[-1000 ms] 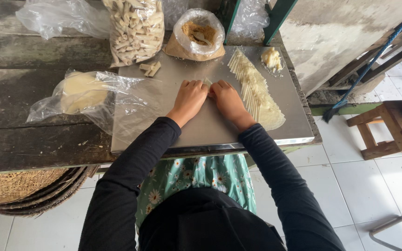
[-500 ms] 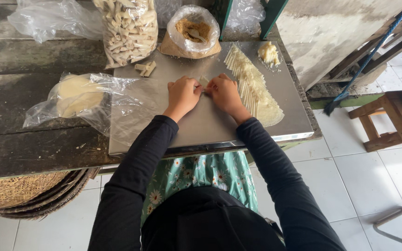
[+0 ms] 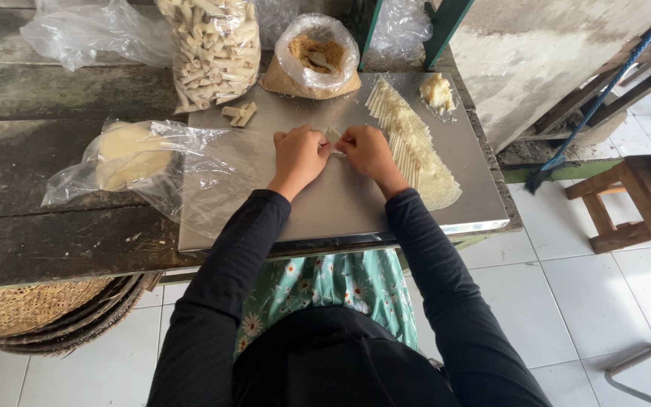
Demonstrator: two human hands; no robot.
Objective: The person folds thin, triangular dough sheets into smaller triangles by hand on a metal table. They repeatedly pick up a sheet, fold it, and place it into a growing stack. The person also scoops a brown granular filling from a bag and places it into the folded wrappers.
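Black sleeves run up from the bottom of the view to a steel sheet (image 3: 356, 203) whose near edge sits just inside the front lip of the dark wooden table (image 3: 54, 234); white floor tiles (image 3: 566, 301) lie open to the right of the seat, and stacked woven trays (image 3: 32, 316) poke out under the table at the left; between the forearms the sheet is bare metal, the widest free patch on it. Two hands meet near the sheet's middle: the left hand (image 3: 299, 154) and the right hand (image 3: 368, 149) are both curled into loose fists, fingertips pinching one small pale strip of dough (image 3: 333, 136) between them. Just right of the right hand, touching its wrist side, lies one fanned row of cut strips (image 3: 416, 151) reaching toward the sheet's right edge; one clear bag of flat wrappers (image 3: 126, 154) overlaps the left edge. Farther off: two small rolled pieces (image 3: 239, 113), one lump of filling (image 3: 437, 92), one open bag of brown crumbs (image 3: 314, 56), one tall bag of finished rolls (image 3: 209, 49).
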